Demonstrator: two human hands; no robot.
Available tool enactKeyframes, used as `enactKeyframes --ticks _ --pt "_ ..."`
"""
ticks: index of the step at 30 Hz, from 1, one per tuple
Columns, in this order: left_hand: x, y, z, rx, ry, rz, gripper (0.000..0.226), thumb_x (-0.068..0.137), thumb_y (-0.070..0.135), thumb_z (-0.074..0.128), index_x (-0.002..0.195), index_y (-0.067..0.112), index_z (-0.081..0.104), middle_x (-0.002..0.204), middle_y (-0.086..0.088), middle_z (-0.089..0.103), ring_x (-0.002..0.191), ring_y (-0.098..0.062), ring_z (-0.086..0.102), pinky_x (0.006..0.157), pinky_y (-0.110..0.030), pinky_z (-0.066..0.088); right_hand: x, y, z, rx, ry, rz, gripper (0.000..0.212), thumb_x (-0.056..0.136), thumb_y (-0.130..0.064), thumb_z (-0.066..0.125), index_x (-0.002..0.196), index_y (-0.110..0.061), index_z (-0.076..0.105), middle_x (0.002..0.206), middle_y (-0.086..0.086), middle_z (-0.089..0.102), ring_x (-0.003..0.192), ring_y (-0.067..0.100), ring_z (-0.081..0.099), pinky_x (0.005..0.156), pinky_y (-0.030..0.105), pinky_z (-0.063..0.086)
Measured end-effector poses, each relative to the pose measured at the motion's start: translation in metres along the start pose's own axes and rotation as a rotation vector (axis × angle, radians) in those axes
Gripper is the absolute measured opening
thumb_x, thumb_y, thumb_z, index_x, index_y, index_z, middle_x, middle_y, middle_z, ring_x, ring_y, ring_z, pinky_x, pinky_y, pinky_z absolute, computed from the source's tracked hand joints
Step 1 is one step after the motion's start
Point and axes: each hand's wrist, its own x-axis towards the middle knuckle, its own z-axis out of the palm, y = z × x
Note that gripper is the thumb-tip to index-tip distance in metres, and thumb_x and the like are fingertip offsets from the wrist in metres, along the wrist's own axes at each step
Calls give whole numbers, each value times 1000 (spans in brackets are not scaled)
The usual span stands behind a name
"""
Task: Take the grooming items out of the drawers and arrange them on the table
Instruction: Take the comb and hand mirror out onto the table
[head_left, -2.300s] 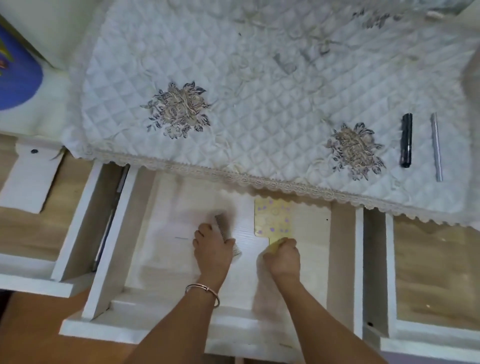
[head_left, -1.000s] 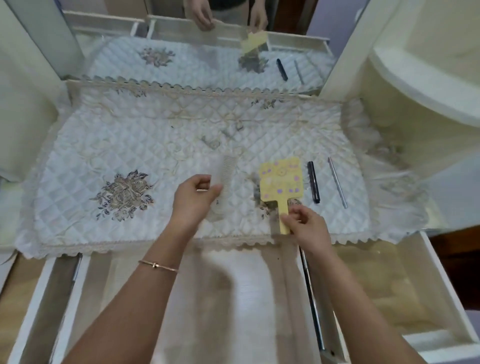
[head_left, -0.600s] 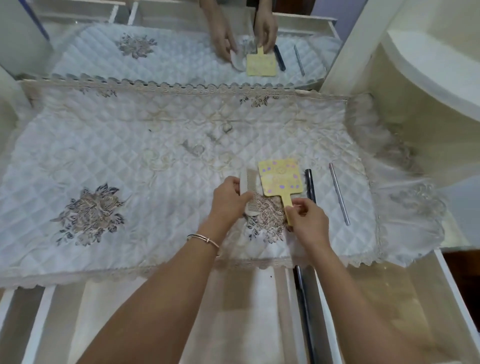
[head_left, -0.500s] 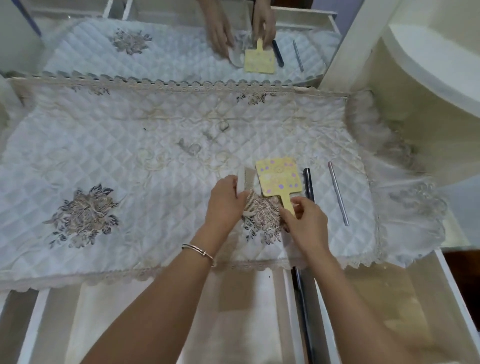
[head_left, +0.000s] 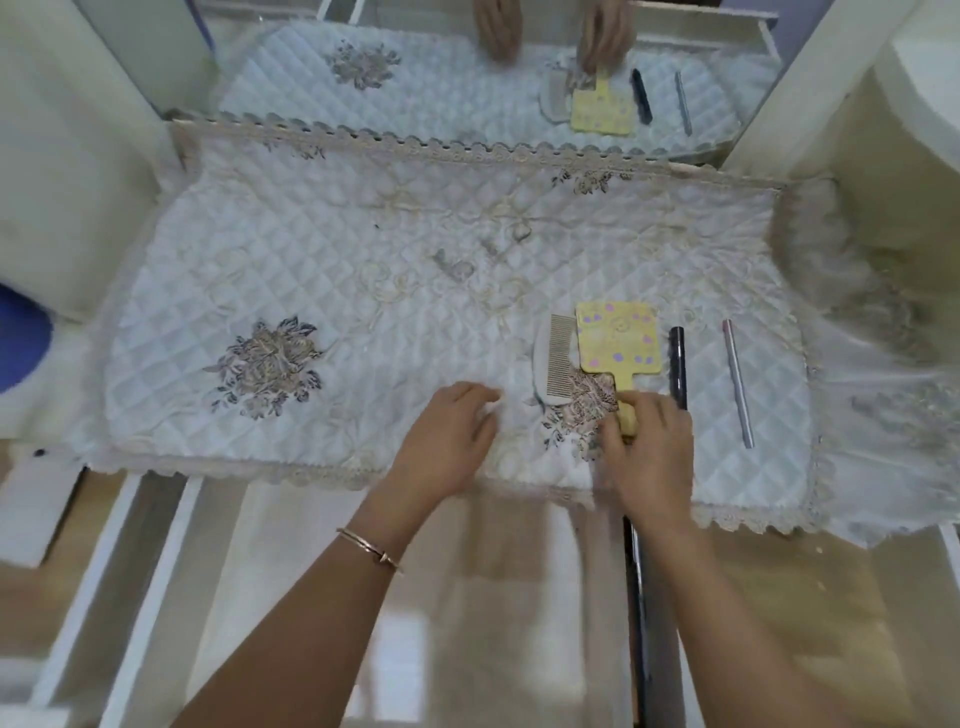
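Note:
A white comb (head_left: 554, 365) lies flat on the quilted table cover (head_left: 363, 280), teeth facing right. Just to its right lies a yellow hand mirror (head_left: 617, 336) with purple dots, its handle pointing toward me. My right hand (head_left: 649, 452) pinches that handle at its near end. My left hand (head_left: 448, 431) hovers empty, fingers loosely spread, a little to the left of the comb and apart from it. A black tube (head_left: 677, 364) and a thin silver pencil (head_left: 736, 382) lie in a row right of the mirror.
An open drawer (head_left: 467, 597) extends below the table's lace edge, under my forearms, with another open drawer (head_left: 810, 613) to its right and one at the left (head_left: 78, 545). A wall mirror (head_left: 467, 78) at the back reflects the items. A white shelf unit (head_left: 909, 130) stands at the right.
My left hand has let go of the comb and drawn back toward me and to the left. The comb now rests on the cover. My right hand still holds the mirror's handle.

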Motion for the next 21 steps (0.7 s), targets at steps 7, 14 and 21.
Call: enactKeyframes --ticks 7,14,21 --pt "-167 -92 -71 75 143 -355 38 89 34 44 116 14 63 112 -3 67 104 -21 62 87 -27 44 -94 -52 16 64 -391 -287 37 82 -28 49 113 -12 59 112 9 61 104 25 55 81 26 39" --pt "-310 -187 -111 95 258 -640 25 92 21 51 113 18 63 116 -2 66 106 -22 59 83 -33 47 -195 -99 75 -160 -764 -308 42 89 -29 50 130 -22 44 133 -2 49 121 19 45 101 29 35" --pt "-401 -299 -173 53 291 -578 29 90 25 46 110 15 65 108 -6 69 103 -25 61 90 -38 48 -293 -208 131 -118 -766 -179 39 89 -22 53 127 -18 48 131 3 54 119 21 50 101 32 39"
